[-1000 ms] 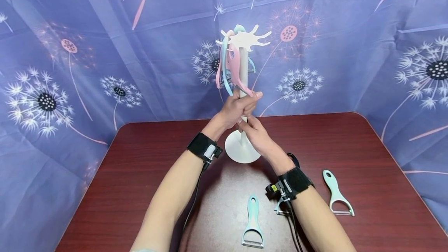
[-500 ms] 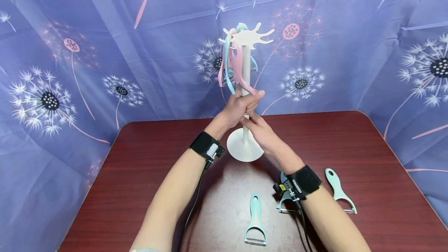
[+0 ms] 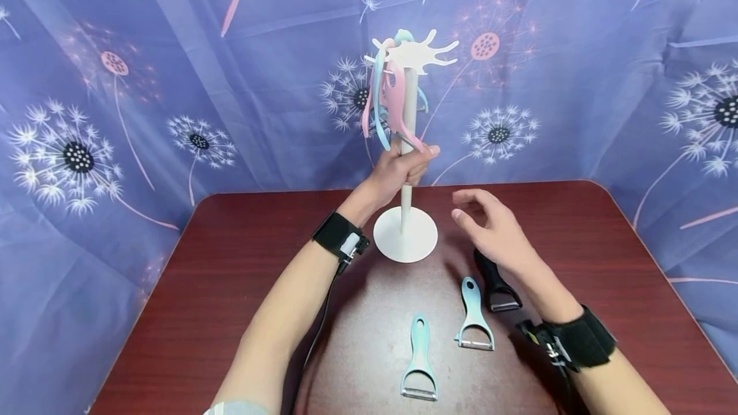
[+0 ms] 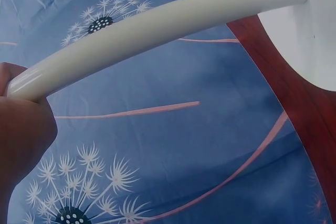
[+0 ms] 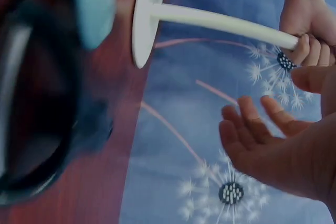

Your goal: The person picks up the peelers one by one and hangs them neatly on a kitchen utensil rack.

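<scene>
My left hand (image 3: 401, 168) grips the pole of a white stand (image 3: 406, 234) with a round base and a crown of prongs on top. In the left wrist view the bare lower pole (image 4: 157, 27) runs from the fist down to that base. Pink peelers (image 3: 396, 91) and light blue peelers (image 3: 378, 88) hang from the prongs on the left side. My right hand (image 3: 498, 229) is off the pole, to its right, with fingers loosely bent around nothing. Below it on the table lies a black peeler (image 3: 500, 296), partly covered by the hand.
Left of the black peeler, two light blue peelers lie on the dark red table: one peeler (image 3: 474, 312) beside it, another peeler (image 3: 419, 357) nearer the front. A blue dandelion-print cloth (image 3: 277, 82) hangs behind the table. A cable trails from each wrist strap.
My right hand has let go of the pole and moved right, baring the black peeler and a light blue one. Its forearm now hides the far-right peeler. My left hand keeps its grip.
</scene>
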The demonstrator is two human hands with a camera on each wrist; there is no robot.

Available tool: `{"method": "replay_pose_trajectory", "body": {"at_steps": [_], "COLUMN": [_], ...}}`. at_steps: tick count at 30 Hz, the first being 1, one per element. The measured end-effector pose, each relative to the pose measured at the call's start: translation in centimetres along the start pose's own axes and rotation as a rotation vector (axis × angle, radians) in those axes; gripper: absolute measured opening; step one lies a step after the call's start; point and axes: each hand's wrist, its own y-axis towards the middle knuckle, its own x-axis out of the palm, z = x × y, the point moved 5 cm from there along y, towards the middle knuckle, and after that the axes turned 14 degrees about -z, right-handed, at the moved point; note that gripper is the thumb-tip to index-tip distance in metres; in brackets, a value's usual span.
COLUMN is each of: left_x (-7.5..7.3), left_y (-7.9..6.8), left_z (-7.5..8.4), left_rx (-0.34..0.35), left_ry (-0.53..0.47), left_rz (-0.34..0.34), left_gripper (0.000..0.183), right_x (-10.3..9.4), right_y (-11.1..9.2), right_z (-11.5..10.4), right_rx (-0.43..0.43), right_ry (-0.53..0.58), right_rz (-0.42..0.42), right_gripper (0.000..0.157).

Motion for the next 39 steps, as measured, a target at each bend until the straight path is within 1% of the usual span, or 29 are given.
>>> {"method": "replay_pose_trajectory", "body": {"at_steps": [4,8,11,14,17,20,24,27,33,36,39], "left_x": [0.0,0.0,0.0,-0.1,-0.2,-0.1,0.0,-0.1,-0.2,-0.1,0.0], "left_y": [0.0,0.0,0.0,0.1,0.2,0.1,-0.1,-0.2,-0.2,-0.2,-0.2], "left_z": [0.1,0.1,0.1,0.1,0.1,0.1,-0.1,-0.2,-0.2,-0.3,-0.2], "left_rx": [0.001,0.007,0.016,0.018,0.013,0.008,-0.003,-0.003,0.007,0.0,-0.002], "left_ry": [0.002,0.012,0.022,0.024,0.022,0.014,0.008,0.014,0.034,0.037,0.028], "left_rz": [0.011,0.02,0.017,0.016,0.016,0.019,0.02,0.026,0.047,0.034,0.025], "left_gripper": [0.049,0.049,0.049,0.05,0.049,0.049,0.05,0.051,0.051,0.05,0.051], "right_x": [-1.0,-1.9,-2.7,-3.1,-3.4,-3.5,-3.7,-3.8,-3.8,-3.8,-3.7], "right_y": [-2.7,-5.6,-7.8,-9.7,-11.3,-12.5,-13.8,-14.3,-14.6,-14.8,-14.8], "right_z": [1.0,2.5,3.5,4.1,4.6,5.1,5.6,5.9,6.6,6.9,7.0], "right_rx": [0.077,0.184,0.286,0.381,0.459,0.531,0.599,0.626,0.669,0.68,0.678], "right_ry": [-0.175,-0.332,-0.427,-0.49,-0.529,-0.551,-0.585,-0.599,-0.582,-0.578,-0.578], "right_rz": [0.046,0.063,0.037,-0.003,-0.047,-0.105,-0.174,-0.199,-0.228,-0.227,-0.21], "right_gripper": [0.034,0.035,0.036,0.036,0.039,0.045,0.052,0.056,0.062,0.064,0.061]}}
